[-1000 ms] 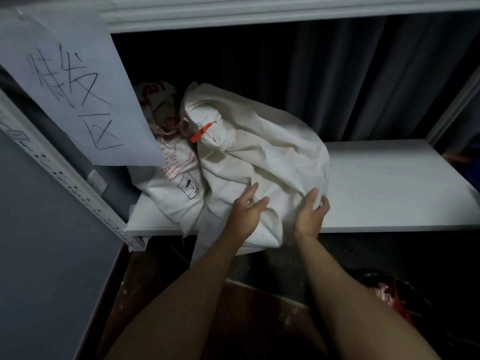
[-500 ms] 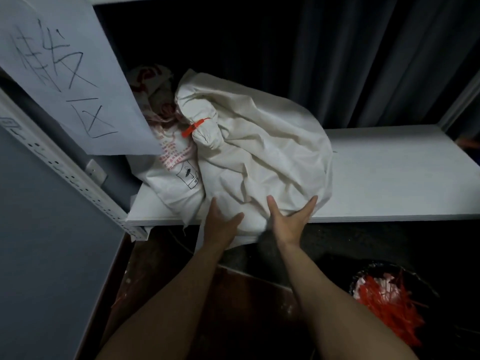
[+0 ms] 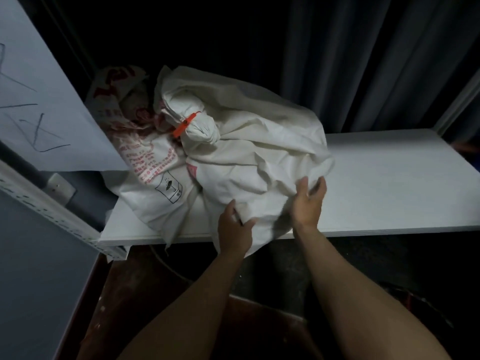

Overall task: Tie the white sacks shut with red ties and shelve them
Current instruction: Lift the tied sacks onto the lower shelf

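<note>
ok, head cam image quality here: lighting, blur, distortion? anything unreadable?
Head view: dim and uneven, with the white sack and shelf board the brightest areas and the space behind and below nearly black. The right hand is slightly motion-smeared; the left hand is sharper. Wide-angle bending shows on the shelf upright. The red tie is clear, but the red print on the rear sack is unreadable.

A dim storeroom is suggested by a white metal shelf [image 3: 376, 183], a hand-lettered paper sign [image 3: 39, 100] and stacked printed sacks [image 3: 155, 178].
</note>
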